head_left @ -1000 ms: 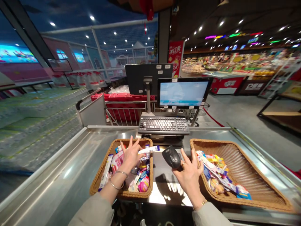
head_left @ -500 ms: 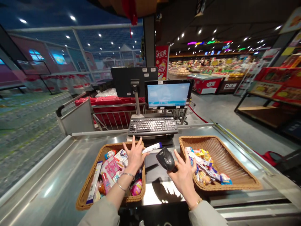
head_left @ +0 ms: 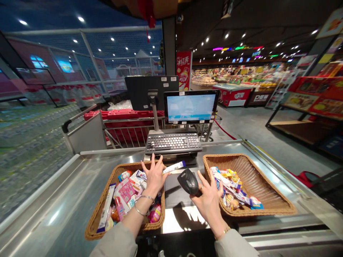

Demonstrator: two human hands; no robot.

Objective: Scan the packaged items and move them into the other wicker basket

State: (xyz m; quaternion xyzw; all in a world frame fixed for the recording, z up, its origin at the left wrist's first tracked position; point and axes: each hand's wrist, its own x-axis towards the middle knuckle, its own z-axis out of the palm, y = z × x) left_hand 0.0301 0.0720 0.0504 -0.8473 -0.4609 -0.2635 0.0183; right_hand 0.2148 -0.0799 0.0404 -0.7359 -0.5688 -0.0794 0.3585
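My left hand (head_left: 153,175) is raised over the left wicker basket (head_left: 99,218), pinching a long white and blue tube (head_left: 174,166) between thumb and fingers, the other fingers spread. That basket holds several small packaged goods. My right hand (head_left: 209,195) grips a black handheld barcode scanner (head_left: 188,181) between the two baskets, its head pointing toward the tube. The right wicker basket (head_left: 264,192) holds a smaller pile of colourful packets (head_left: 232,188) at its left side.
A keyboard (head_left: 173,142) and a lit screen (head_left: 190,106) stand behind the baskets on the steel checkout counter (head_left: 69,200). A second monitor's back, a metal rail and red carts lie beyond. Store shelves and a floor aisle run to the right.
The view swung right and down a little at first, then steadied. Both hands kept their hold; the tube and scanner stay close together between the baskets.
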